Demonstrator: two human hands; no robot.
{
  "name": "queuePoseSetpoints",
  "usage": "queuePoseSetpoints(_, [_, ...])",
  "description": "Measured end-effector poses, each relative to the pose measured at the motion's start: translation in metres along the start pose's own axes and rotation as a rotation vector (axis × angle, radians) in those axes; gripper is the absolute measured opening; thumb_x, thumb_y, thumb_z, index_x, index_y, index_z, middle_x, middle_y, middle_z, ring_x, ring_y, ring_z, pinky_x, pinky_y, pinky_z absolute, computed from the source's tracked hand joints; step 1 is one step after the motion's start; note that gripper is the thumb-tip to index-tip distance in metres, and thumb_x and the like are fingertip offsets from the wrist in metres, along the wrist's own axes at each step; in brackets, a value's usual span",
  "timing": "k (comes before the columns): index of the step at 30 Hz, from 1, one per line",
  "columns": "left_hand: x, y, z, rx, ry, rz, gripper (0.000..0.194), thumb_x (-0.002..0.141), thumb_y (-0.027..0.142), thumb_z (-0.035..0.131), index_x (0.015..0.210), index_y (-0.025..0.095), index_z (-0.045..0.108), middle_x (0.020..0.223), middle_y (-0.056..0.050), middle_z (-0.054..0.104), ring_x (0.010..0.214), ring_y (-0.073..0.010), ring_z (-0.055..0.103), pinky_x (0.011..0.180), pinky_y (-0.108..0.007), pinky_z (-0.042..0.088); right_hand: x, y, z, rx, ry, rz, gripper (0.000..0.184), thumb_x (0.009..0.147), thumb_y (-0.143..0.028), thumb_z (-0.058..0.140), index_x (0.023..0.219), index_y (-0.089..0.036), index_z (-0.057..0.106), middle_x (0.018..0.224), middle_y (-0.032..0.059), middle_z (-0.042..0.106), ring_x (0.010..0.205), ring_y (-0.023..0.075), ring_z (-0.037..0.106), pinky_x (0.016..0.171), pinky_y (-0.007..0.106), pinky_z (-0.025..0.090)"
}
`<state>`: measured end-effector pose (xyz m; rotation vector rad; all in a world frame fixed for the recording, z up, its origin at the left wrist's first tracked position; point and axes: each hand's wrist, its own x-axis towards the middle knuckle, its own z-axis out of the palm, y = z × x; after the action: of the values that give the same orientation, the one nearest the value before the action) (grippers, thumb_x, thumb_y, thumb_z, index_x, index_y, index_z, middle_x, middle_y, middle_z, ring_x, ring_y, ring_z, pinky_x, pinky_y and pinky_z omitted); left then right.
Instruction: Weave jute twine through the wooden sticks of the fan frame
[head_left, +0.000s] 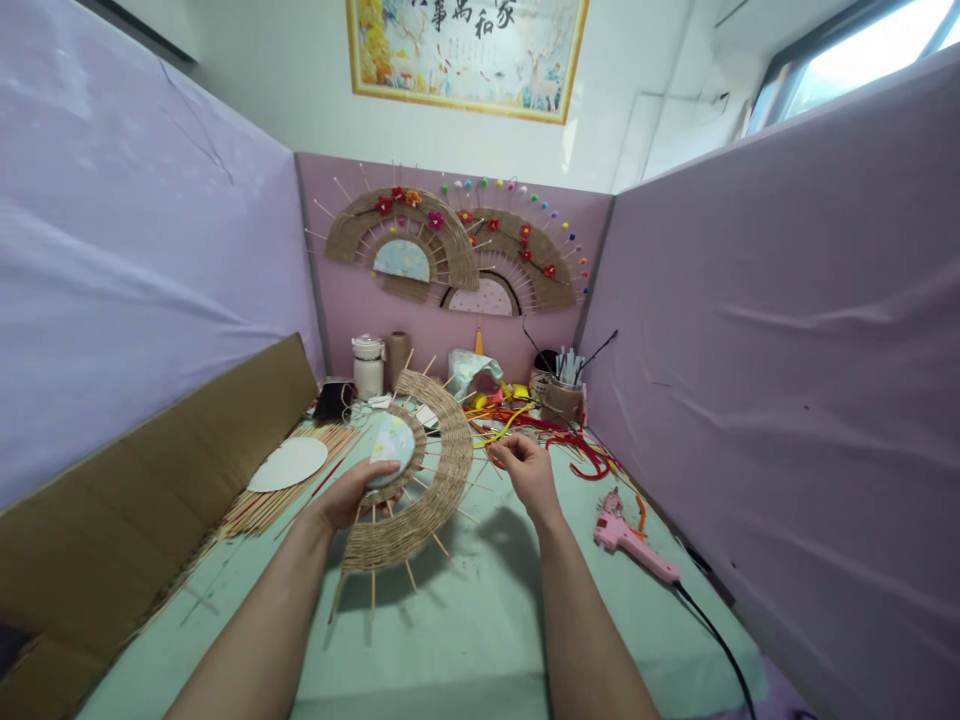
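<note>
Half-round fan of woven tan cord on thin wooden sticks (454,450): was above the pale-green desk (480,640), left hand (356,495) clasping its pale-blue hub (394,440); right hand (525,468) pinched nearby, contents indiscernible. Seemed light, sticks fragile; hub suited gripping.

Framed wall picture (461,102) | large characters (463,12), right to left: 家和萬事, fifth cut off | smaller print (474,50): illegible
</note>
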<state>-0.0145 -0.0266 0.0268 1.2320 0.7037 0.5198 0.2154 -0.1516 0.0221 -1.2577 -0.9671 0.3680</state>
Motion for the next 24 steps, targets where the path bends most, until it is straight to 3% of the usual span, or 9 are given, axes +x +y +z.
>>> queuePoseSetpoints(12, [0.0,-0.003,-0.003,-0.113,0.002,-0.053,0.023,0.065,0.03,0.068,0.074,0.01,0.063,0.056,-0.006,0.064,0.043,-0.0138,0.055,0.035,-0.022,0.04,0.001,0.008,0.003,0.221,-0.097,0.14,0.027,0.069,-0.042,0.066,0.064,-0.018,0.054,0.055,-0.0052,0.04,0.05,0.0074,0.031,0.048,0.022,0.025])
queuePoseSetpoints(20, [-0.002,-0.005,0.001,-0.132,-0.083,-0.075,0.026,0.062,0.032,0.07,0.074,0.011,0.062,0.056,-0.005,0.064,0.043,-0.0144,0.056,0.034,-0.021,0.039,-0.004,0.005,0.013,0.218,-0.169,0.215,0.027,0.067,-0.042,0.066,0.067,-0.016,0.057,0.056,-0.0055,0.039,0.05,0.0071,0.031,0.049,0.022,0.024])
queuePoseSetpoints(24, [-0.003,-0.001,0.001,-0.158,-0.063,-0.069,0.026,0.06,0.031,0.072,0.074,0.012,0.062,0.055,-0.005,0.064,0.042,-0.0135,0.055,0.035,-0.021,0.039,-0.003,0.005,0.013,0.247,-0.184,0.203,0.027,0.068,-0.041,0.066,0.063,-0.017,0.053,0.053,-0.0065,0.036,0.049,0.007,0.03,0.049,0.023,0.022])
